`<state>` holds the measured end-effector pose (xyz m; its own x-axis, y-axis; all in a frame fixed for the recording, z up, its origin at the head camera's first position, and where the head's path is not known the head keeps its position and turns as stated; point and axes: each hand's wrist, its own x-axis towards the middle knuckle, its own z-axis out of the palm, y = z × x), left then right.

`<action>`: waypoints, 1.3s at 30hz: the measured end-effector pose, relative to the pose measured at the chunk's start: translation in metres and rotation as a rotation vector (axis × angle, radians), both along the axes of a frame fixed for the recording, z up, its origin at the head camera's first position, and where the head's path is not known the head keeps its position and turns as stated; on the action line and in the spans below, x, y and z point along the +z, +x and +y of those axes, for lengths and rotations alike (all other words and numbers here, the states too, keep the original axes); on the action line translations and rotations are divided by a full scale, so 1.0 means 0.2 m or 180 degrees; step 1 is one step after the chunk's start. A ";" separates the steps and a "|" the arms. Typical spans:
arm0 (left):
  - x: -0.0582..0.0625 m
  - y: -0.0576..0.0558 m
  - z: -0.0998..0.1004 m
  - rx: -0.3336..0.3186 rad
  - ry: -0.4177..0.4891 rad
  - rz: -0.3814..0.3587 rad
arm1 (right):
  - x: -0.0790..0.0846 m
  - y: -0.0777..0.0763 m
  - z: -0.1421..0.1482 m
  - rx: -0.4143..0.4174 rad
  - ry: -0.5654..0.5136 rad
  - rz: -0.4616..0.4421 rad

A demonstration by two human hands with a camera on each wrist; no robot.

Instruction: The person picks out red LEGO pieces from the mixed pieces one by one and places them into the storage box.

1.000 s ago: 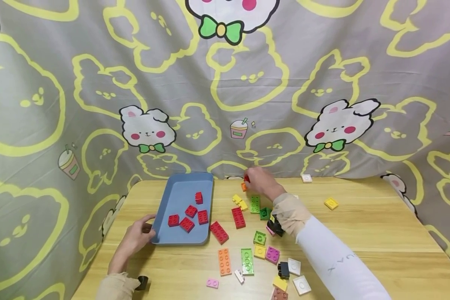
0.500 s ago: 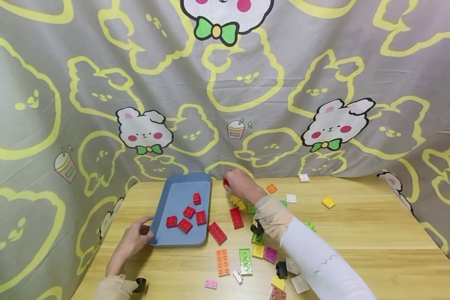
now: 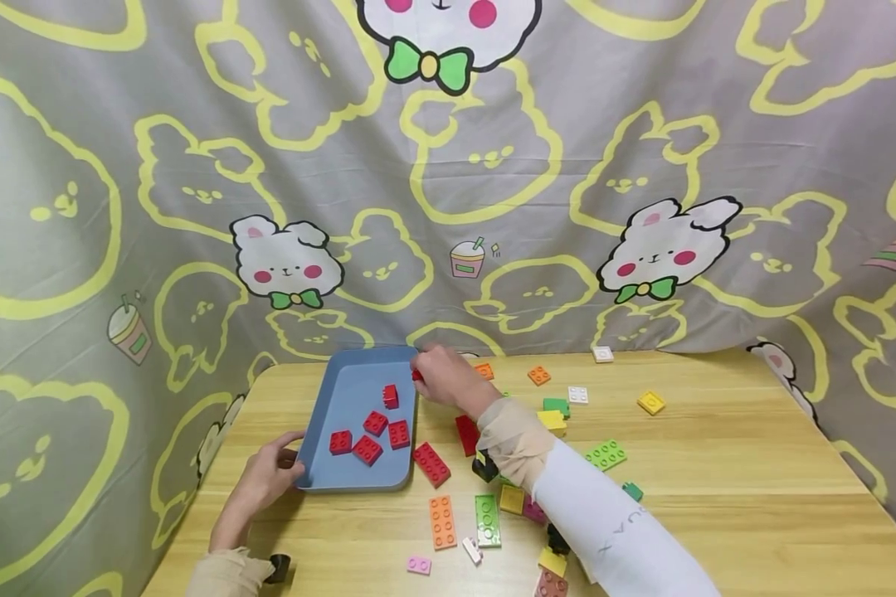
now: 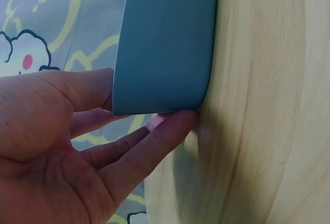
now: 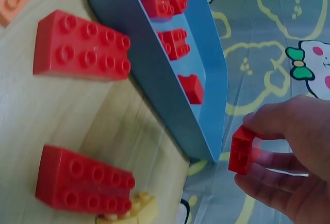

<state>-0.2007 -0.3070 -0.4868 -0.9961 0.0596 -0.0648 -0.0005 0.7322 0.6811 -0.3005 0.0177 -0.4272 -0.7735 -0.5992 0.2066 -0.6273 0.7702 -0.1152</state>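
My right hand [image 3: 448, 377] pinches a small red toy brick [image 5: 241, 151] between thumb and fingertips, at the far right corner of the blue tray [image 3: 343, 390]. In the right wrist view the brick's hollow underside shows. My left hand [image 4: 98, 141] holds the tray's near left corner, thumb at the rim and fingertips low on its outer wall. Inside the tray lie several red bricks [image 3: 367, 450], one of them standing on its side. Just right of the tray rests a long red brick [image 3: 431, 463]; another long red brick [image 5: 85, 180] is partly hidden by my right arm in the head view.
Bricks of other colours are spread over the wooden table [image 3: 754, 464], among them an orange one [image 3: 442, 522], a light green one [image 3: 488, 521] and a yellow one [image 3: 651, 403]. A patterned cloth [image 3: 523, 182] hangs behind the table.
My right hand has moved left with the red brick, from the orange brick at the back to the tray's far right corner. The left hand has stayed at the tray.
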 end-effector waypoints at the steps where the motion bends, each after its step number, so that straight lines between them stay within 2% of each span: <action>1: 0.00 0.00 0.00 0.0000 -0.0001 0.0001 | 0.00 0.00 -0.01 0.0003 0.0002 -0.0021; 13: -0.01 0.00 0.00 -0.0002 -0.0011 0.0001 | 0.01 0.05 -0.17 0.0196 0.0081 0.0016; 24: 0.00 0.00 0.00 0.0005 -0.0011 -0.0007 | 0.03 0.10 -0.37 0.0226 0.0153 -0.0074; 32: -0.01 0.00 -0.01 0.0006 0.0017 -0.0045 | -0.03 0.11 -0.46 0.0267 0.0061 -0.0036; 39: 0.00 0.00 -0.01 0.0000 0.0033 -0.0028 | -0.09 0.11 -0.51 0.0330 -0.0105 -0.0117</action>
